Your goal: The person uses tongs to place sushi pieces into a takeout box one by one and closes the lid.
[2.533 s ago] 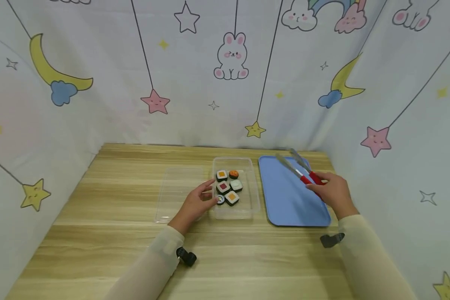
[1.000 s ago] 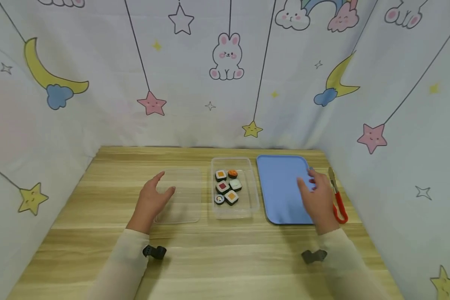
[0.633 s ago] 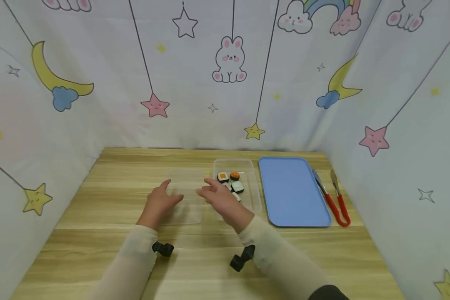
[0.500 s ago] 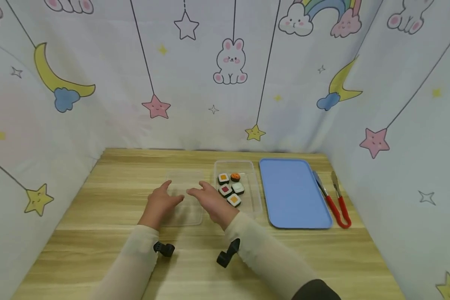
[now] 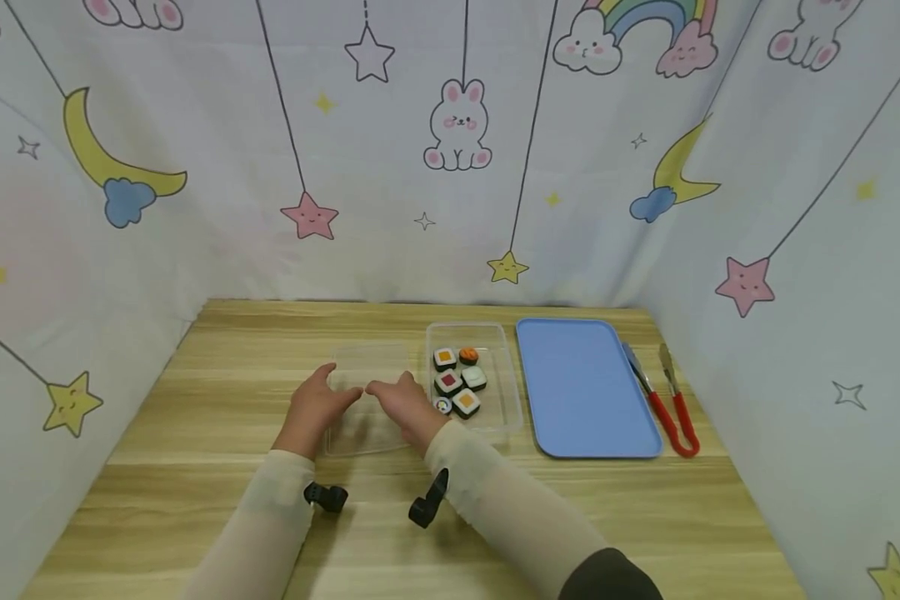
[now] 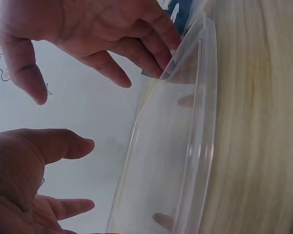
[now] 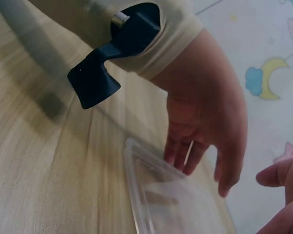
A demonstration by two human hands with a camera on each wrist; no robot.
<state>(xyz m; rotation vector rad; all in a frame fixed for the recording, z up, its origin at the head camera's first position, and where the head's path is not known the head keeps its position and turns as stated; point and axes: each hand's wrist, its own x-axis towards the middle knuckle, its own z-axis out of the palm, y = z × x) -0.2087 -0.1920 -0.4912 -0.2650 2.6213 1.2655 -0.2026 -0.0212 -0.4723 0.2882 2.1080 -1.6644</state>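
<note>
A clear plastic lid [image 5: 371,433] lies between my hands, left of the sushi box. In the head view my left hand [image 5: 317,410] is at the lid's left side, thumb and fingers spread. My right hand [image 5: 411,408] reaches across to the lid's right side. In the left wrist view its fingertips meet the edge of the lid [image 6: 151,161], while its thumb stands away from it. The right wrist view shows the right hand [image 7: 205,107] with extended fingers at the lid's rim [image 7: 132,170]. Neither hand curls round anything.
A clear box [image 5: 504,375] holds several sushi pieces [image 5: 448,382], right of the lid. Beyond it lies a blue tray [image 5: 588,387]. Red-handled tongs [image 5: 671,417] rest along the tray's right side. A patterned curtain [image 5: 390,150] borders the table [image 5: 255,333].
The tongs, earlier in my right hand over the tray, now lie right of it. My left hand left the box for the lid's left side; my right hand crossed leftward to the lid.
</note>
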